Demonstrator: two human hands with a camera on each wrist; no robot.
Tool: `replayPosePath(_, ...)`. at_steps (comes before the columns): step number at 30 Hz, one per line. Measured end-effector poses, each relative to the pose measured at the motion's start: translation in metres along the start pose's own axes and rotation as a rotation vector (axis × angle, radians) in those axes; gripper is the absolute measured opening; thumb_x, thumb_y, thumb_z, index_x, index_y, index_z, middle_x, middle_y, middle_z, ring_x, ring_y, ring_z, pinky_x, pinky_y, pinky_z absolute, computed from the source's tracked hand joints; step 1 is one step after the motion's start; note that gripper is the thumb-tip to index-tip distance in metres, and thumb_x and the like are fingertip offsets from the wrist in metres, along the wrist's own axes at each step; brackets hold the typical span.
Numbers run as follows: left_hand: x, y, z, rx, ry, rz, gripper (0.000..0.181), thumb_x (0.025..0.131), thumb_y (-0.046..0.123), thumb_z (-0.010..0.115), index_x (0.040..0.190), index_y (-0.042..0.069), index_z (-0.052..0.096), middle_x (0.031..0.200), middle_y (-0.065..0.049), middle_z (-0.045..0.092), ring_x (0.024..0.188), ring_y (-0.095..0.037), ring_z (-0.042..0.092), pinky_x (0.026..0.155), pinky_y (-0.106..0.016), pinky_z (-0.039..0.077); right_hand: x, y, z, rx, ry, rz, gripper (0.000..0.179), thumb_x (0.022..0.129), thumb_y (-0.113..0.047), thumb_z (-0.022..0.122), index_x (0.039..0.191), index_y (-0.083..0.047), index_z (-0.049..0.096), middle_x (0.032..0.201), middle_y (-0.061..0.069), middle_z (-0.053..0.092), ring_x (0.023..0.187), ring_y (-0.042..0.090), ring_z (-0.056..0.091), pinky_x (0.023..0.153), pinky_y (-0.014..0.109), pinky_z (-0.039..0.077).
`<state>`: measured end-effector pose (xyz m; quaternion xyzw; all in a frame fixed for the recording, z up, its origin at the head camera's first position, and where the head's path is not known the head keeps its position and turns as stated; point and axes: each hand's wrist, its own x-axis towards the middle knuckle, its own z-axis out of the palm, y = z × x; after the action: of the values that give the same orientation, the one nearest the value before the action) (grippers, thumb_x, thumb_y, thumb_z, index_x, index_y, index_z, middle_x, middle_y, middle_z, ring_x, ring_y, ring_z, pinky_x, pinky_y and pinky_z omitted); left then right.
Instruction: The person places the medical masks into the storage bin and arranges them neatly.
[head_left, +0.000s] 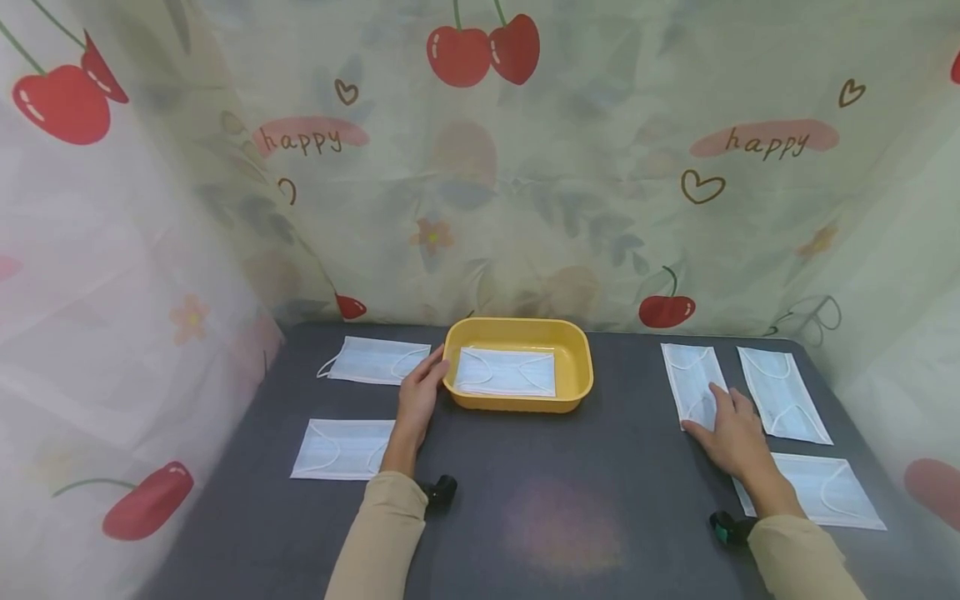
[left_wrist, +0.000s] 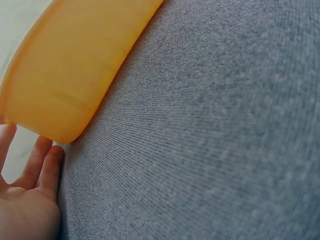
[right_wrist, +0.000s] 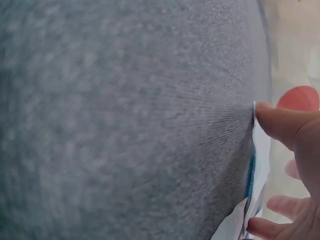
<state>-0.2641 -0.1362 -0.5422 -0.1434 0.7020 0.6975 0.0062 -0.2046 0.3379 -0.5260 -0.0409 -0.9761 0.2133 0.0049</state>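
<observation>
My left hand (head_left: 420, 396) rests with extended fingers against the left end of a yellow plastic basin (head_left: 517, 402). In the left wrist view, fingertips (left_wrist: 37, 155) touch the basin's end wall (left_wrist: 70, 85). Inside the basin lies a white face mask (head_left: 506, 372) with its ear loops on top. Over on the right, my right hand (head_left: 731, 437) reaches across an upright-lying mask (head_left: 686, 371), thumb at its lower left corner and other fingers spread over it. The right wrist view shows the thumb (right_wrist: 282, 122) touching the mask's edge (right_wrist: 261, 155), seen nearly edge-on.
Two more masks lie at the left, one far (head_left: 367, 358) and one nearer (head_left: 341, 450). At the right are another far mask (head_left: 783, 396) and a near mask (head_left: 832, 492), partly under the right wrist. A printed curtain (head_left: 525, 208) hangs behind the dark table (head_left: 555, 483).
</observation>
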Motion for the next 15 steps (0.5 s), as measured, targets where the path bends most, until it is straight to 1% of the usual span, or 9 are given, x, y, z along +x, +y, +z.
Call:
replayPosePath(7, 0.0, 0.001, 0.0, 0.012, 0.012, -0.012, 0.042, 0.098, 0.045, 0.064, 0.14, 0.04, 0.061, 0.149, 0.005, 0.058, 0.146, -0.016, 0.046, 0.124, -0.043, 0.035, 0.0, -0.005, -0.001, -0.025, 0.04, -0.002, 0.086, 0.085, -0.025, 0.078, 0.146, 0.016, 0.034, 0.144, 0.048, 0.03, 0.131, 0.065, 0.034, 0.108, 0.075, 0.034)
replayPosePath(9, 0.0, 0.001, 0.0, 0.011, 0.012, -0.013, 0.042, 0.098, 0.045, 0.064, 0.14, 0.04, 0.061, 0.149, 0.005, 0.058, 0.146, -0.017, 0.046, 0.124, -0.043, 0.035, 0.0, -0.007, -0.004, -0.012, 0.038, 0.017, 0.084, 0.086, -0.025, 0.077, 0.146, 0.016, 0.034, 0.143, 0.047, 0.03, 0.131, 0.064, 0.034, 0.107, 0.075, 0.034)
replayPosePath(12, 0.001, 0.001, 0.0, 0.011, 0.011, -0.015, 0.042, 0.098, 0.044, 0.063, 0.14, 0.04, 0.061, 0.15, 0.005, 0.058, 0.146, -0.017, 0.046, 0.124, -0.043, 0.035, 0.001, -0.008, -0.007, 0.012, 0.04, 0.064, 0.077, 0.09, -0.022, 0.072, 0.146, 0.015, 0.035, 0.144, 0.046, 0.031, 0.131, 0.064, 0.034, 0.108, 0.074, 0.034)
replayPosePath(15, 0.002, 0.001, 0.001, 0.011, 0.01, -0.015, 0.042, 0.098, 0.045, 0.063, 0.14, 0.04, 0.061, 0.15, 0.006, 0.057, 0.146, -0.017, 0.046, 0.125, -0.043, 0.035, 0.003, -0.007, -0.01, 0.025, 0.04, 0.105, 0.07, 0.092, -0.016, 0.069, 0.146, 0.015, 0.036, 0.144, 0.044, 0.032, 0.132, 0.063, 0.032, 0.11, 0.073, 0.033)
